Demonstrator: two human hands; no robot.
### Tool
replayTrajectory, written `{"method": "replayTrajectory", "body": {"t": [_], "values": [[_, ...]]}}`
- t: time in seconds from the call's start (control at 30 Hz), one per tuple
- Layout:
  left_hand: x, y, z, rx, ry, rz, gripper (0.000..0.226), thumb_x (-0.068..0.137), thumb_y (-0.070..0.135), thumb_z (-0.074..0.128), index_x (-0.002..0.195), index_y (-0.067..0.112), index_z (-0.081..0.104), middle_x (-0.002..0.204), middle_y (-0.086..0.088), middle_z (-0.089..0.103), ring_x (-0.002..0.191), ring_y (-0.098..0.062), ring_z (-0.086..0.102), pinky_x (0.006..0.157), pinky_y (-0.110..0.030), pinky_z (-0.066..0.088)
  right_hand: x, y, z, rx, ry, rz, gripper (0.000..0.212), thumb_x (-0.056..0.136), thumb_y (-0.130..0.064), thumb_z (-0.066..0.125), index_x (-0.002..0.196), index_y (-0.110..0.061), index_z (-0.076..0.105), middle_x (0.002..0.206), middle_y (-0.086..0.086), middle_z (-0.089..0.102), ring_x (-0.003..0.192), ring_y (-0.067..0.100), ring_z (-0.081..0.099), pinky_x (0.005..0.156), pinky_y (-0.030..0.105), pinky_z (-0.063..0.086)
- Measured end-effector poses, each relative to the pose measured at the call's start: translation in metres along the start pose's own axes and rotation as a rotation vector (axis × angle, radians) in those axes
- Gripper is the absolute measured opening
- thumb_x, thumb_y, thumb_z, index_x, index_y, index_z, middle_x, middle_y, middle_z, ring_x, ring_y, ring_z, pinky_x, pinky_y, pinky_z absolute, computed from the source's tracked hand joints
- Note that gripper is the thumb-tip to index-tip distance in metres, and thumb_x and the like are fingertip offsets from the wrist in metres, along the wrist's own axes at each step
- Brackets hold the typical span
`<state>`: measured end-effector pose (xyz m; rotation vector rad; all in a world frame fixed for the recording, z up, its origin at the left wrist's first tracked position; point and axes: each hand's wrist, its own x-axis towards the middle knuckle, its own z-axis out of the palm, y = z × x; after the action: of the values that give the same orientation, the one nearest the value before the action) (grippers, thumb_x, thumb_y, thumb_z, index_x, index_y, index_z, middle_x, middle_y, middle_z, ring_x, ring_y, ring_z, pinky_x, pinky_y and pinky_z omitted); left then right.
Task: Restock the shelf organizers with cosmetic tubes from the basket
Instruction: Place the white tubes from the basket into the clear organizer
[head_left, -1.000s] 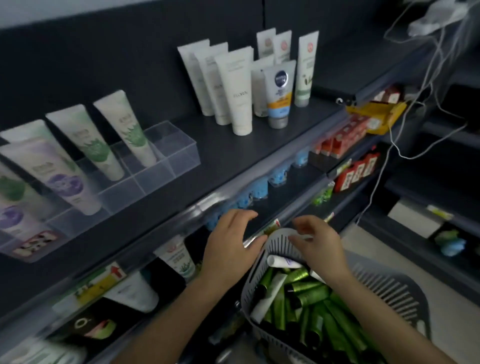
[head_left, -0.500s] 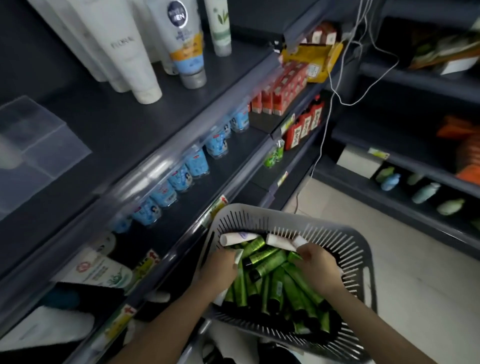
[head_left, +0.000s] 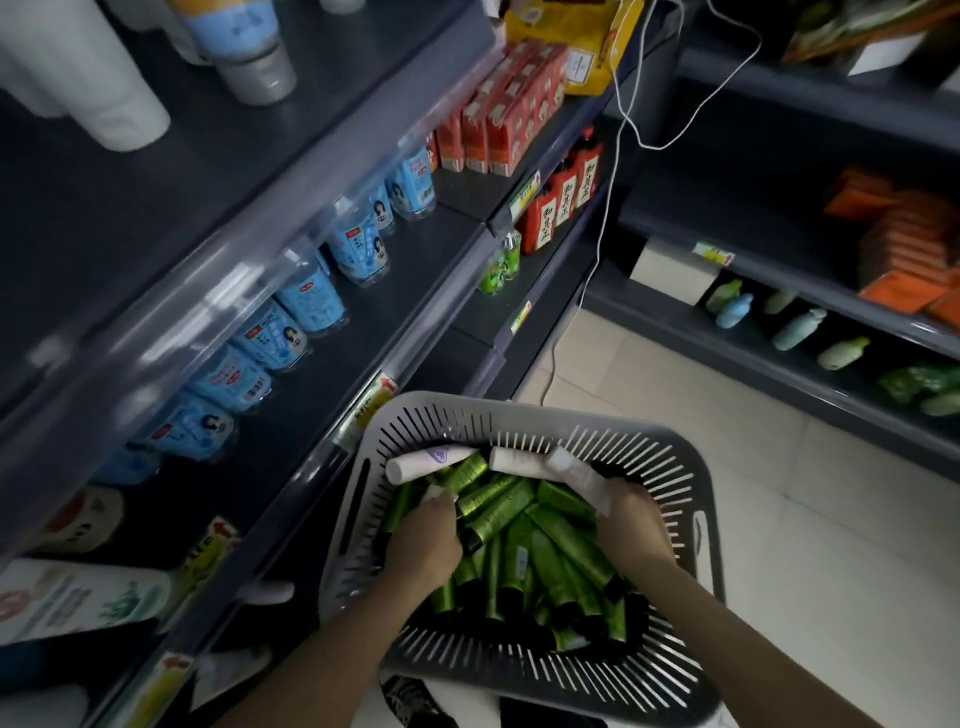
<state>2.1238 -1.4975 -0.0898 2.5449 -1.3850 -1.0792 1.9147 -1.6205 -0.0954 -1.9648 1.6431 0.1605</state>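
A grey slotted basket (head_left: 670, 457) sits low in front of me, filled with several green tubes (head_left: 566, 540) and a few white tubes. One white tube (head_left: 426, 462) lies loose along the far rim. My left hand (head_left: 423, 540) is down among the tubes, its fingers curled round a white tube end (head_left: 439, 496). My right hand (head_left: 631, 514) grips another white tube (head_left: 566, 470) near the basket's far right side. The shelf organizers are out of view.
Dark shelves run along the left: white tubes (head_left: 98, 98) on the top shelf, blue-labelled bottles (head_left: 311, 296) below, red cartons (head_left: 498, 119) and red pouches (head_left: 566, 202) further along. A white cable (head_left: 608, 218) hangs down. Another shelf unit (head_left: 810, 291) stands at the right beyond the tiled floor.
My view has tipped down from the shelf organizers to the basket. Both hands have dropped into the basket and closed on white tubes.
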Motion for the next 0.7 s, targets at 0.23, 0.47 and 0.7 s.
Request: {"method": "replayTrajectory", "body": {"t": [0.23, 0.47, 0.7], "values": [[0.007, -0.013, -0.004, 0.305, -0.058, -0.088, 0.048, 0.095, 0.008, 0.043, 0.141, 0.001, 0.028, 0.139, -0.015, 0.033, 0.122, -0.029, 0.037, 0.1, -0.036, 0.04, 0.001, -0.002, 0.007, -0.182, -0.025, -0.03, 0.037, 0.084, -0.003, 0.05, 0.12, -0.006, 0.048, 0.119, 0.015, 0.051, 0.112, 0.032, 0.05, 0.092, 0.039, 0.044], [0.005, -0.011, 0.002, 0.188, -0.002, -0.073, 0.033, 0.089, 0.003, 0.055, 0.119, 0.007, 0.044, 0.12, -0.012, 0.058, 0.107, -0.027, 0.059, 0.083, -0.035, 0.051, 0.001, -0.002, 0.006, -0.348, -0.068, -0.087, 0.04, 0.085, -0.003, 0.051, 0.123, -0.009, 0.04, 0.126, 0.011, 0.045, 0.116, 0.029, 0.048, 0.096, 0.038, 0.044], [-0.009, -0.003, -0.017, -0.05, 0.1, -0.043, 0.038, 0.072, 0.012, 0.071, 0.102, 0.011, 0.048, 0.106, -0.004, 0.055, 0.095, -0.021, 0.056, 0.068, -0.027, 0.043, -0.01, -0.004, -0.016, -0.116, -0.115, -0.134, 0.024, 0.085, -0.006, 0.052, 0.109, -0.009, 0.049, 0.099, 0.009, 0.065, 0.088, 0.026, 0.065, 0.065, 0.027, 0.044]]}}
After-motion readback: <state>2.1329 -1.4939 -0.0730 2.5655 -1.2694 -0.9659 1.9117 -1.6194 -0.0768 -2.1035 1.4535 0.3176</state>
